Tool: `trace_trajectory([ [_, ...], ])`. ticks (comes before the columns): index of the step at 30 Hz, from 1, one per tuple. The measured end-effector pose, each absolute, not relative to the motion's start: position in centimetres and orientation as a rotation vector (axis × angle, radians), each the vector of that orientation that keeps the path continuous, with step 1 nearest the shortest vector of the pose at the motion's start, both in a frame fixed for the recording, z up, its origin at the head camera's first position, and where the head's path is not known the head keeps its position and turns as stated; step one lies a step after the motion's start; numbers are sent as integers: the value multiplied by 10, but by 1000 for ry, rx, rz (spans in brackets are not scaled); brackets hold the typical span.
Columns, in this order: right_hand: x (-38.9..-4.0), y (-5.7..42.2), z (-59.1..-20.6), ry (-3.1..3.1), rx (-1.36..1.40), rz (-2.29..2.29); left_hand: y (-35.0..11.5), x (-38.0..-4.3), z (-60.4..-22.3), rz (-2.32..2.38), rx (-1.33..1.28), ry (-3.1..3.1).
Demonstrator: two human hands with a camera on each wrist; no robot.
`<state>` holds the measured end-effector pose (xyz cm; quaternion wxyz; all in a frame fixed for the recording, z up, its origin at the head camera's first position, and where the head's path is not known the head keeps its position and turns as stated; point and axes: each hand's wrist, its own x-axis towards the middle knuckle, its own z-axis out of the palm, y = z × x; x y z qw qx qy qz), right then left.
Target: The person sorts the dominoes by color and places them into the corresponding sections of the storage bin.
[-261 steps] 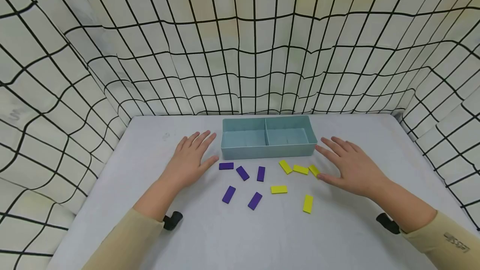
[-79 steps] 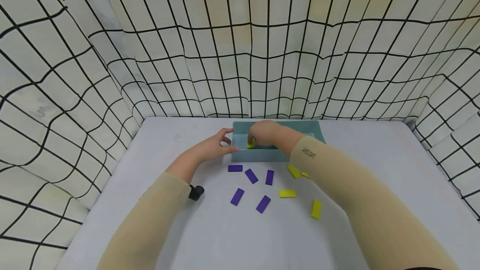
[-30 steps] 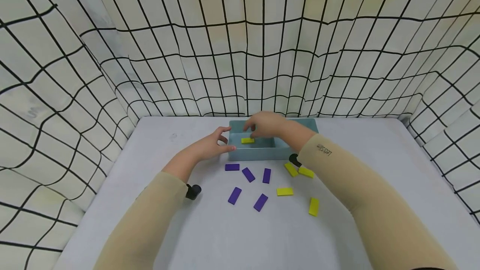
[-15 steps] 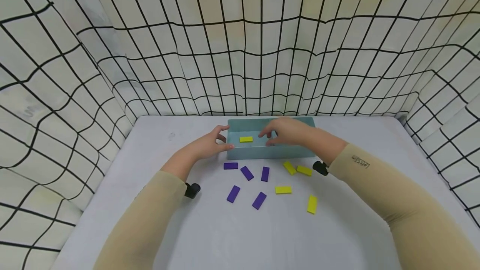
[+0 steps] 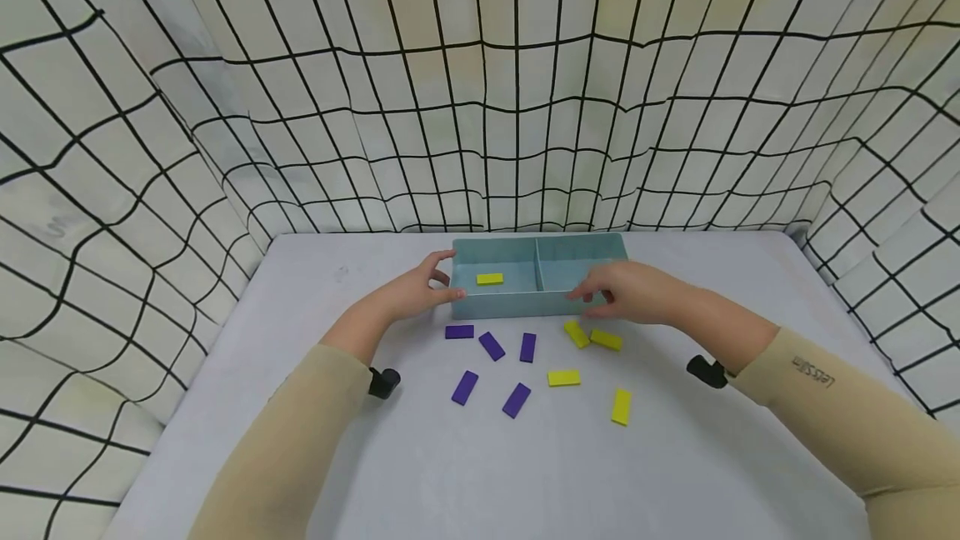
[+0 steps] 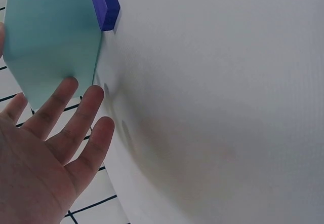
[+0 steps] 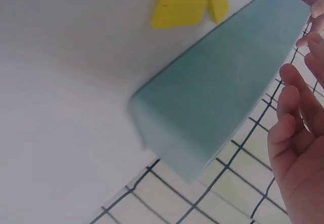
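Note:
A light teal box (image 5: 510, 307), split in two by a divider, stands at the back of the table, with one yellow block (image 5: 490, 279) lying flat in its left compartment. My left hand (image 5: 412, 290) touches the box's left end, thumb at the front corner and index finger farther back; its other fingers stretch out in the left wrist view. Over the box's front right edge hovers my right hand (image 5: 633, 290), fingers loosely bent and holding nothing. Just below it lie two yellow blocks, one angled (image 5: 576, 334) and one flatter (image 5: 606, 340).
Two more yellow blocks, one crosswise (image 5: 564, 378) and one lengthwise (image 5: 621, 407), lie nearer the front. Several purple blocks, including one by the box (image 5: 459, 332) and one farther forward (image 5: 516, 400), are scattered left of them. Black netting (image 5: 516, 107) surrounds the white table (image 5: 480, 473).
My right hand carried a yellow block into the left compartment, let it go, then moved right and toward the front of the box. My left hand came to the box's left end and stays there.

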<state>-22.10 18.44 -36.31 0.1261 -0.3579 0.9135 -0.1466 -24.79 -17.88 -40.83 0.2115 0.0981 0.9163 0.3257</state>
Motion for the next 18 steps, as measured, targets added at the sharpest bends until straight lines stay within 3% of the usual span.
trace_trajectory([
  [18, -189, 239, -382, 2607, -917, -513, -180, -250, -410, 932, 273, 2531],
])
